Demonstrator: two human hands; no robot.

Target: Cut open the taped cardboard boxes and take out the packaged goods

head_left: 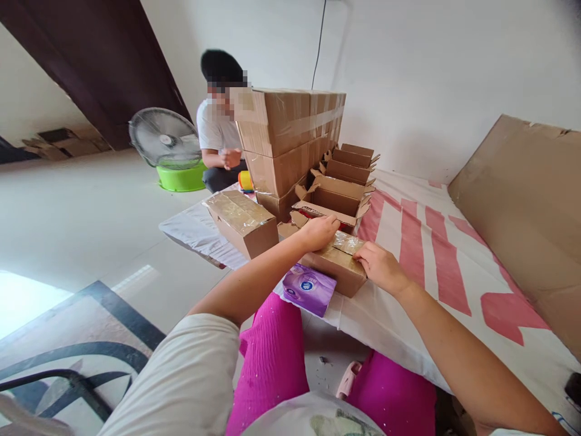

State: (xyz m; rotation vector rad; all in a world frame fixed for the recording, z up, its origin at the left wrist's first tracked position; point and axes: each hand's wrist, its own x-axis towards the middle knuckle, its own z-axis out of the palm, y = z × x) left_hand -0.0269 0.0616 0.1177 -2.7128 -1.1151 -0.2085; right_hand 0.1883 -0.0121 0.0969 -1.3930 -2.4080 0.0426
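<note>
2 bare hands, the left hand [320, 234] and the right hand [379, 265], are working apart at 1 brown oblong cardboard box [333, 264] with clear tape on top. It is sitting on a red-and-white sheet [391, 309], its long axis running from 10 to 4 o'clock. The left is curling fingers at 11 o'clock, the right is setting fingertips at 3; I cannot tell how firmly they are gripping. A purple printed pack [310, 289] is lying just beside the box at 7 o'clock.
</note>
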